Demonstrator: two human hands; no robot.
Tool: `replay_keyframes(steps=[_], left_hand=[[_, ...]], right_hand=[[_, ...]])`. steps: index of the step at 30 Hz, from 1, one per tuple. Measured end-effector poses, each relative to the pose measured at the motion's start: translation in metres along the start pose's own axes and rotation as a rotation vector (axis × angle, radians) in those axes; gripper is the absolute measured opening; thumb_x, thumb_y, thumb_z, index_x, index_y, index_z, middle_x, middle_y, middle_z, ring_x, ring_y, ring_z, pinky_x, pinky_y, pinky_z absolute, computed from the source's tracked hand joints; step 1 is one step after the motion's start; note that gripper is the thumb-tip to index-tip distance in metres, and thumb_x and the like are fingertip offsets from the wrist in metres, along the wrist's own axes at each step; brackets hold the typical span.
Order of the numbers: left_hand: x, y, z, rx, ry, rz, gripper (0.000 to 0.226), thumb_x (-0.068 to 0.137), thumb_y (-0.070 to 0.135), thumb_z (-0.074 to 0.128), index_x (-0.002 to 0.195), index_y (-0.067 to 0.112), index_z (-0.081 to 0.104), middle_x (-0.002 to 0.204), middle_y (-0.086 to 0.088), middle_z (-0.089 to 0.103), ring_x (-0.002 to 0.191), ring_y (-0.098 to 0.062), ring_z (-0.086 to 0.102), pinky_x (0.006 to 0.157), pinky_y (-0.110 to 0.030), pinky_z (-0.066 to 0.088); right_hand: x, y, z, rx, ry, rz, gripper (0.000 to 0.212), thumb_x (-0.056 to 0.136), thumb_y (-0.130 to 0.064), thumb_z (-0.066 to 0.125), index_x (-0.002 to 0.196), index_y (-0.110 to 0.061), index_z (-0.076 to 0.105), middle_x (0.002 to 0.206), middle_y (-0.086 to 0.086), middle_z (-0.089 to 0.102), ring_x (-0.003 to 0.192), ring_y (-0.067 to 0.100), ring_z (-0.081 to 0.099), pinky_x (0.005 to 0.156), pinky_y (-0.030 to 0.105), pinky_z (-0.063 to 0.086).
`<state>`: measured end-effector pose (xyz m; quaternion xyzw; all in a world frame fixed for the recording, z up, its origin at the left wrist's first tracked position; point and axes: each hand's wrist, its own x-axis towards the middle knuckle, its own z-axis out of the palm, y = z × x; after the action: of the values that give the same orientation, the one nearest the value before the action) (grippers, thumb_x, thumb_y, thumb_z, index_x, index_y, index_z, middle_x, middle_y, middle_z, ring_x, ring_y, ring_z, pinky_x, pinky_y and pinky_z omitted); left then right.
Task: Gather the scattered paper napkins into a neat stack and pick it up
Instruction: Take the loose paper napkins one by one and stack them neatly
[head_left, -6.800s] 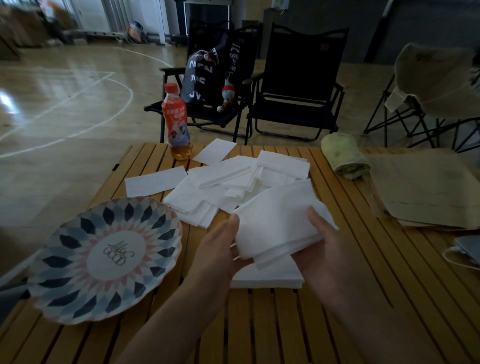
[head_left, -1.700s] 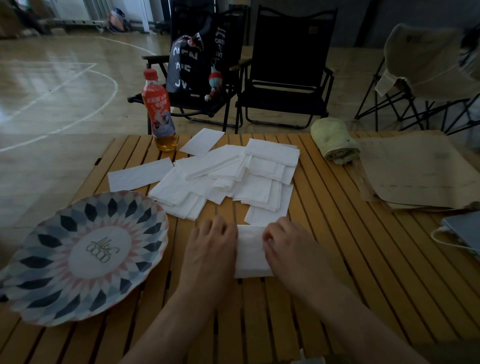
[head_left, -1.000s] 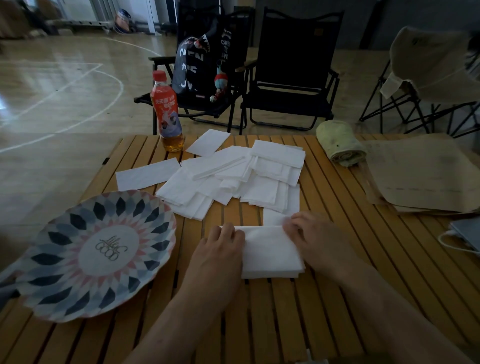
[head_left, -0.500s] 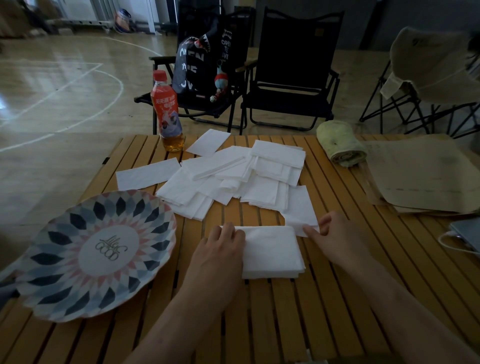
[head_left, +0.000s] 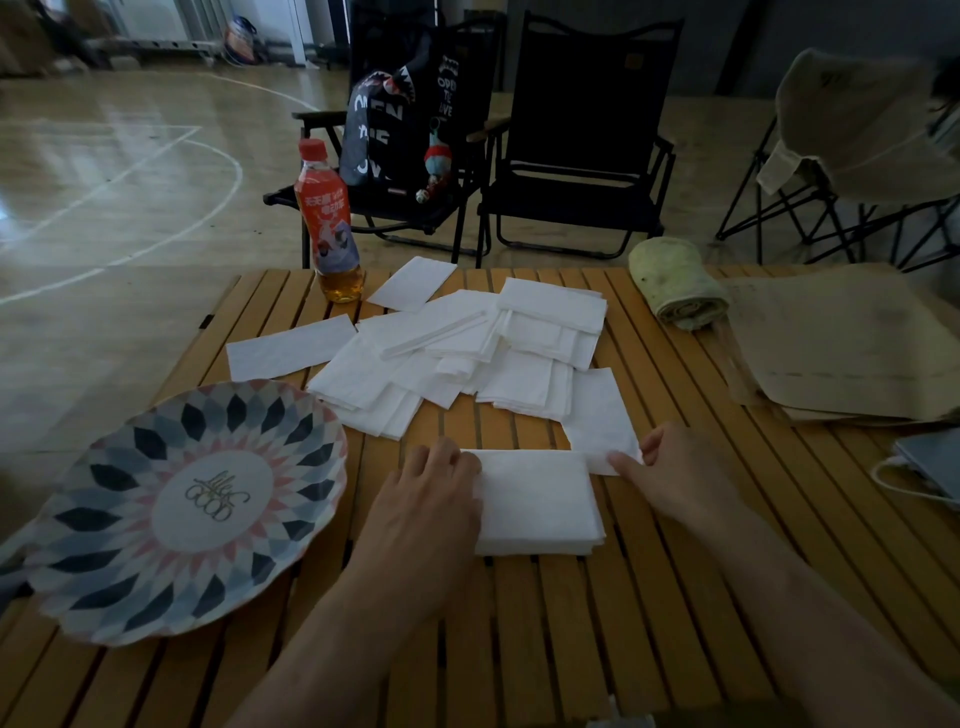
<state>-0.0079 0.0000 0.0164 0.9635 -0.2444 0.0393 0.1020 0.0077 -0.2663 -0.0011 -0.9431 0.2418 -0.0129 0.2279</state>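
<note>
Here the white napkin stack (head_left: 537, 499) lies squared on the bench (head_left: 649, 597), left hand (head_left: 426, 509) flat against it; right hand (head_left: 675, 470) seemingly pinches a loose napkin (head_left: 597, 415). The bag (head_left: 395, 130) reads "OPEN".

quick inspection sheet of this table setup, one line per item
surface: slatted wooden table, dimly lit
job's things: neat stack near the front; loose napkins heaped behind it
clutter: patterned plate, drink bottle, rolled towel, brown paper
hands: left hand flat against the stack's left side; right hand pinching a single napkin
cables: white cable by a grey device at the right edge
surroundings: folding chairs, bag on one, gym floor
</note>
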Motion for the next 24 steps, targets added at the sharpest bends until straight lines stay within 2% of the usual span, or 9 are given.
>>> replay_keyframes(steps=[3, 5, 8, 10, 15, 19, 21, 24], left_hand=[[-0.001, -0.003, -0.004, -0.019, -0.002, -0.032, 0.045, 0.1, 0.046, 0.037, 0.141, 0.028, 0.031, 0.145, 0.005, 0.031, 0.129, -0.012, 0.033, 0.107, -0.029, 0.034], [-0.003, -0.005, -0.006, -0.02, -0.024, -0.052, 0.048, 0.099, 0.05, 0.037, 0.142, 0.029, 0.029, 0.147, 0.006, 0.028, 0.131, -0.012, 0.031, 0.109, -0.03, 0.033], [-0.005, -0.009, -0.009, -0.012, -0.053, -0.079, 0.052, 0.098, 0.053, 0.037, 0.143, 0.029, 0.027, 0.149, 0.006, 0.025, 0.132, -0.012, 0.03, 0.108, -0.031, 0.032], [-0.004, -0.011, -0.01, -0.008, -0.074, -0.092, 0.054, 0.098, 0.055, 0.037, 0.144, 0.03, 0.025, 0.15, 0.006, 0.023, 0.134, -0.013, 0.029, 0.109, -0.032, 0.031], [-0.002, -0.019, -0.015, 0.011, -0.09, -0.108, 0.055, 0.097, 0.057, 0.039, 0.143, 0.03, 0.026, 0.148, 0.006, 0.027, 0.133, -0.013, 0.032, 0.11, -0.033, 0.032], [0.0, -0.024, -0.021, 0.007, -0.035, -0.131, 0.05, 0.098, 0.054, 0.04, 0.14, 0.029, 0.032, 0.145, 0.006, 0.034, 0.129, -0.013, 0.037, 0.107, -0.031, 0.035], [0.002, -0.022, -0.024, -0.049, 0.005, -0.154, 0.043, 0.098, 0.052, 0.039, 0.136, 0.03, 0.036, 0.143, 0.007, 0.038, 0.127, -0.012, 0.04, 0.104, -0.03, 0.037], [0.004, -0.017, -0.028, -0.24, 0.083, -0.21, 0.038, 0.099, 0.051, 0.038, 0.132, 0.033, 0.042, 0.136, 0.011, 0.047, 0.121, -0.011, 0.047, 0.099, -0.031, 0.041]], right_hand=[[0.006, -0.002, -0.011, 0.043, -0.142, 0.067, 0.036, 0.086, -0.038, 0.075, 0.111, -0.015, 0.063, 0.08, -0.009, 0.053, 0.071, 0.005, 0.052, 0.058, 0.023, 0.037], [0.009, 0.0, -0.017, 0.127, -0.214, 0.111, 0.031, 0.083, -0.031, 0.079, 0.107, -0.016, 0.065, 0.091, -0.004, 0.06, 0.079, 0.009, 0.055, 0.067, 0.026, 0.042], [0.009, 0.004, -0.022, 0.294, -0.246, 0.132, 0.026, 0.082, -0.019, 0.077, 0.105, -0.015, 0.066, 0.095, -0.002, 0.061, 0.09, 0.014, 0.058, 0.077, 0.031, 0.048], [0.008, 0.004, -0.025, 0.375, -0.224, 0.134, 0.021, 0.085, -0.019, 0.074, 0.104, -0.017, 0.064, 0.099, 0.0, 0.061, 0.095, 0.018, 0.058, 0.082, 0.035, 0.049], [0.003, -0.009, -0.045, 0.82, -0.038, 0.103, 0.026, 0.087, -0.016, 0.072, 0.111, -0.018, 0.061, 0.109, 0.005, 0.067, 0.098, 0.02, 0.066, 0.082, 0.037, 0.057], [-0.014, -0.028, -0.064, 1.119, 0.045, 0.001, 0.017, 0.091, -0.013, 0.066, 0.1, -0.026, 0.07, 0.101, -0.002, 0.072, 0.091, 0.015, 0.07, 0.066, 0.028, 0.057], [-0.024, -0.038, -0.072, 1.254, -0.014, -0.063, 0.019, 0.092, -0.013, 0.062, 0.102, -0.027, 0.072, 0.093, -0.009, 0.075, 0.084, 0.011, 0.073, 0.059, 0.024, 0.056], [-0.037, -0.049, -0.075, 1.417, -0.212, -0.144, 0.027, 0.086, -0.016, 0.063, 0.109, -0.026, 0.075, 0.102, -0.005, 0.075, 0.089, 0.013, 0.073, 0.062, 0.026, 0.058]])
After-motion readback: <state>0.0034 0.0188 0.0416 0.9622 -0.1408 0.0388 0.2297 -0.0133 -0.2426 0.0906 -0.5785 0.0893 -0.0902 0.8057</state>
